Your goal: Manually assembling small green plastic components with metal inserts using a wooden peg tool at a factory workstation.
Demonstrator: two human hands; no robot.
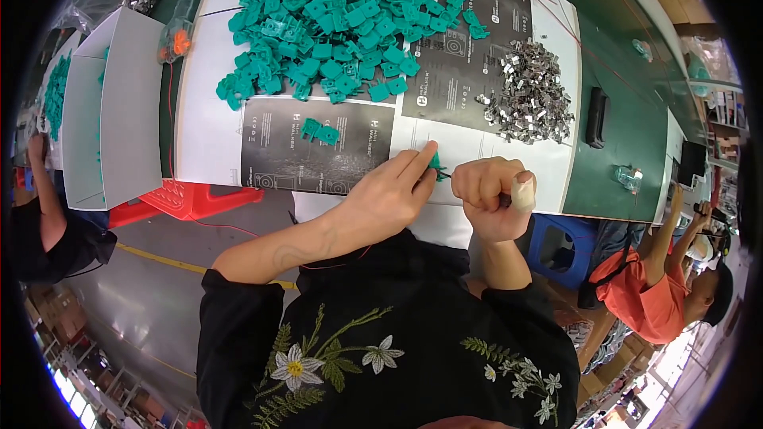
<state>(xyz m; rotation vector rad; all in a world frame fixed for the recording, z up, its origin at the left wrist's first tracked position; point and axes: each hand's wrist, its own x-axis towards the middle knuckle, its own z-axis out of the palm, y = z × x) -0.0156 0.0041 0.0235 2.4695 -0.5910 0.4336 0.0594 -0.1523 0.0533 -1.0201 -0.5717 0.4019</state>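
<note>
The green table (616, 171) carries a broad heap of teal plastic pieces (342, 24) and a smaller heap of silver metal clips (531, 95). The right hand (494, 199) has its grip clenched on a thin dark tool (446, 175); the left hand (393, 195) pinches a small teal plastic part (435, 161) beside its tip.

The desk (592, 183) was brightly, evenly lit; glare was seen at the frame's lower left and lower right; straight edges were bent toward the blackened rim.
</note>
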